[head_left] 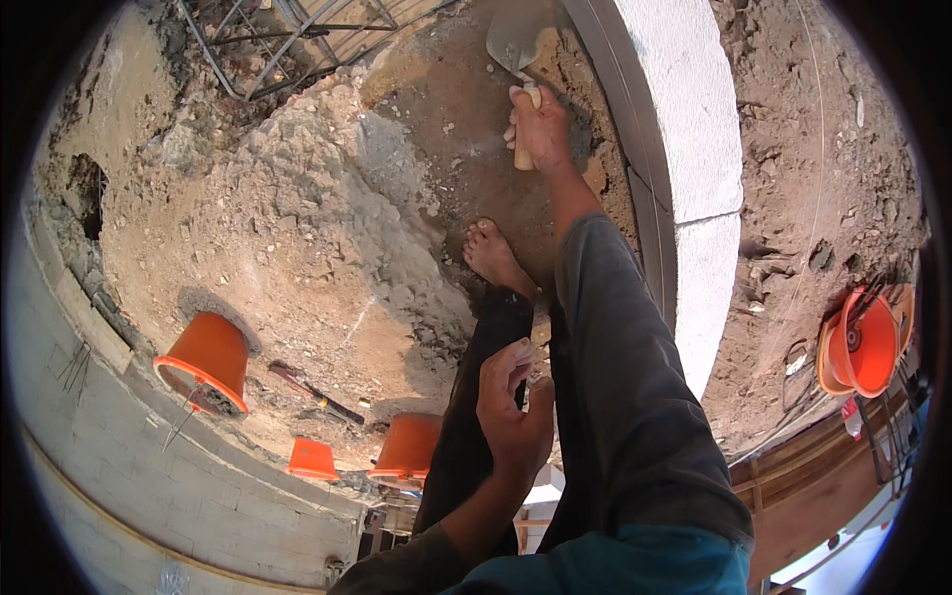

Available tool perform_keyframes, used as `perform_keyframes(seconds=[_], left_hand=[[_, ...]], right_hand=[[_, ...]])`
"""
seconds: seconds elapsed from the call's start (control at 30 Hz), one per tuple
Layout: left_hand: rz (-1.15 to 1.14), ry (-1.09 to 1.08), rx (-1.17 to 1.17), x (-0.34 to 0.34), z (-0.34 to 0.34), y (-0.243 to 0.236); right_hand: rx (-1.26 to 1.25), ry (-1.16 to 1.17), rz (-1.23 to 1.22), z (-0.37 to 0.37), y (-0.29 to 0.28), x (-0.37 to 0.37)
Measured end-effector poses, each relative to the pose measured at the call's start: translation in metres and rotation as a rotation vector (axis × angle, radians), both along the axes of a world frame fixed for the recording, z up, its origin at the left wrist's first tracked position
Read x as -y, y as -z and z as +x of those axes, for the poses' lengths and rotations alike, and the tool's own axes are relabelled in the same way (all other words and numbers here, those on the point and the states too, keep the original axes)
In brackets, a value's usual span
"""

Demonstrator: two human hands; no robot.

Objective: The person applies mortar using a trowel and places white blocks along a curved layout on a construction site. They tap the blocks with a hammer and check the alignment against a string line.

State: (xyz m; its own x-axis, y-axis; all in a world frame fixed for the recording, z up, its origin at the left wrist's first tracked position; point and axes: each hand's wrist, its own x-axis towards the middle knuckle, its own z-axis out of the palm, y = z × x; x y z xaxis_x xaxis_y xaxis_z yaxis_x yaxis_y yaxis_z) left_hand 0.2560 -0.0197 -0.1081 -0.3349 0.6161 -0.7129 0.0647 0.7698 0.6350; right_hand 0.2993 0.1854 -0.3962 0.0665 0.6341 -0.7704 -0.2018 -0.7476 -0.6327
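The trowel (514, 42) is near the left edge of the block wall (699, 149), blade foremost, its long axis running away from the person. The right hand (543, 131) grips its handle (523, 156), presumably for blade control; the left hand (516, 421), half-curled, shows nothing held, probably kept free for balance

A: How is the trowel (516, 50) presenting?
B: Its blade (512, 38) is showing dull metal; its handle (523, 159) is looking like smooth wood.
A: What is the block wall (696, 149) showing?
B: Its top face (699, 114) is showing rough, matt masonry.
A: What are the buckets (210, 347) showing?
B: They are showing smooth plastic; the sleeve (625, 327) is showing matt cloth.
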Motion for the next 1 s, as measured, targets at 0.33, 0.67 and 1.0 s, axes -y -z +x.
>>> perform_keyframes(seconds=[0.33, 0.67, 1.0], left_hand=[[-0.051, 0.041, 0.02, 0.002, 0.002, 0.008], [-0.042, 0.041, 0.003, 0.011, 0.003, 0.012], [-0.016, 0.18, -0.143, 0.065, 0.004, 0.013]], right_hand=[[0.118, 0.087, -0.013, 0.027, 0.015, 0.078], [0.608, -0.165, 0.142, 0.112, 0.015, 0.197], [0.657, -0.542, 0.233, 0.144, -0.176, 0.275]])
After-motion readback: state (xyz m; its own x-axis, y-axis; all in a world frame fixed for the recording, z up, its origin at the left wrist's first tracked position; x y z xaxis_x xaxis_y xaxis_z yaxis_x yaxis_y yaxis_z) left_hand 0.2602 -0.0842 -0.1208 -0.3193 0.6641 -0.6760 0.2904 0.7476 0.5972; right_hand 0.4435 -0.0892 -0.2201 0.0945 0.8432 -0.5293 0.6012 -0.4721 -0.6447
